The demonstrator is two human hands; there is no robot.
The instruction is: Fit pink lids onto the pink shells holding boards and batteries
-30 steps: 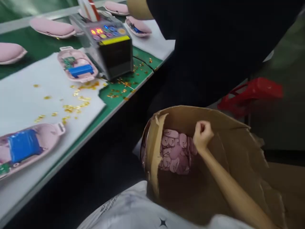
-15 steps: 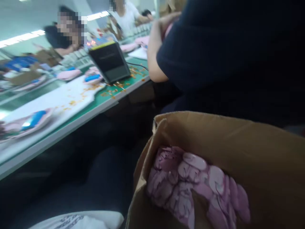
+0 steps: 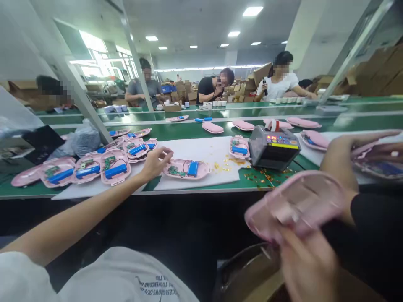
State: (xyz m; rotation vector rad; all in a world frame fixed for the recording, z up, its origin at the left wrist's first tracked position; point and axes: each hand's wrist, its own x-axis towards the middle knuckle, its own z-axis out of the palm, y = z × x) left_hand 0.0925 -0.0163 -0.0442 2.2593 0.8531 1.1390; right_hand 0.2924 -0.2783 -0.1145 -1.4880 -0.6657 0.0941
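Bench [image 3: 201, 191] now in view; right hand [image 3: 310, 268] lifted pink shell [image 3: 294, 205] fr. box.

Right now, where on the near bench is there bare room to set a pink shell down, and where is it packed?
Bare room: the white mat behind the open shell that the left hand touches, up to the grey machine. Some scraps litter its right end. Packed: the cluster of open shells at left. The right hand holds a blurred pink shell.
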